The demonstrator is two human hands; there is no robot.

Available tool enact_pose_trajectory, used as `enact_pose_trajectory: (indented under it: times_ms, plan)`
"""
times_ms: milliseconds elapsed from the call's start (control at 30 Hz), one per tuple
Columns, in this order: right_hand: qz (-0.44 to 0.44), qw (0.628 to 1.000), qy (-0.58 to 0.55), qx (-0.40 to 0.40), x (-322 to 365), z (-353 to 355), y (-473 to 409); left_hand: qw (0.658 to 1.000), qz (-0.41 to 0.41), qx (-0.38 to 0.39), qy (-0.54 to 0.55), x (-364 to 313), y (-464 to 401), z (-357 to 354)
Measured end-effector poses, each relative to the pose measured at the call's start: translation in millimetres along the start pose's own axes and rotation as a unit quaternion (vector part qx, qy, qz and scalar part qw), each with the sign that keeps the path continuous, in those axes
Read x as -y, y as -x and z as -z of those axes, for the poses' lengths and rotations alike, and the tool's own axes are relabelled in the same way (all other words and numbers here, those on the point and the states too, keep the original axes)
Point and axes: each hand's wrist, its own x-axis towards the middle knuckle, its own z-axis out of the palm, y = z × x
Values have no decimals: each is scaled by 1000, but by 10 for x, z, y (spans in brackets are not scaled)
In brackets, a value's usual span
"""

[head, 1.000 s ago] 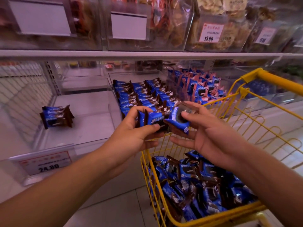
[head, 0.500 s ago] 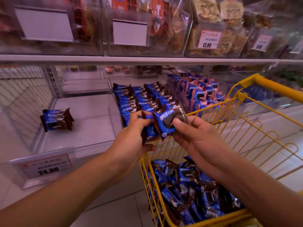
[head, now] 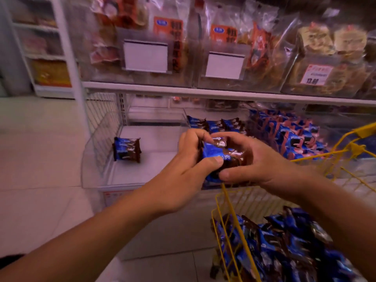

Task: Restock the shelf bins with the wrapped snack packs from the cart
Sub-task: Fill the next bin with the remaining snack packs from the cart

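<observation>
While the bundle of blue-and-brown wrapped snack packs (head: 221,157) is clamped by left hand (head: 189,161) and right hand (head: 258,159), apparently squared, it should be lowered flat into the clear plastic shelf bin (head: 97,147).

The right hand (head: 258,159) has closed in from the side, and its grip now wraps the bundle of snack packs (head: 220,157) together with the left hand (head: 189,165). The loose pack it held apart earlier is pressed onto that bundle. The view has swung left.
</observation>
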Motion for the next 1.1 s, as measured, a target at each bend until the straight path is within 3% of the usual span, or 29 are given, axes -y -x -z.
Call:
enact_pose_trajectory:
  times_ms: [67, 200, 300, 367, 433, 567, 667, 733, 867, 967, 1100]
  plan:
    - [13, 998, 26, 48, 127, -142, -293, 999, 5, -35, -41, -3, -6, 234]
    - [6, 998, 22, 54, 221, -456, -844, 992, 58, -91, -64, 11, -60, 745]
    - [-42, 995, -22, 83, 119, -671, -1169, 987, 97, -72, -109, 90, -24, 1107]
    - [-74, 989, -62, 114, 16, -797, -1343, 969, 140, -46, -197, 152, 43, 1316]
    - [-90, 983, -78, 142, -80, -892, -1485, 933, 159, -42, -321, 196, 108, 1491]
    - [-121, 977, -85, 156, -246, -1030, -1761, 862, 129, -110, -478, 121, 221, 1731]
    - [-157, 976, -23, 150, -368, -1140, -1995, 775, 96, -223, -583, 66, 331, 1855]
    - [-176, 971, 53, 153, -444, -1243, -2127, 731, 133, -258, -617, 95, 405, 1909]
    - [-178, 961, 179, 111, -605, -1464, -2343, 768, 241, -152, -574, 301, 419, 1925]
    - [-137, 936, 316, 75, -668, -1550, -2430, 782, 249, -123, -557, 354, 382, 1950]
    - [-111, 917, 381, 45, -705, -1608, -2433, 784, 255, -113, -554, 358, 372, 1981]
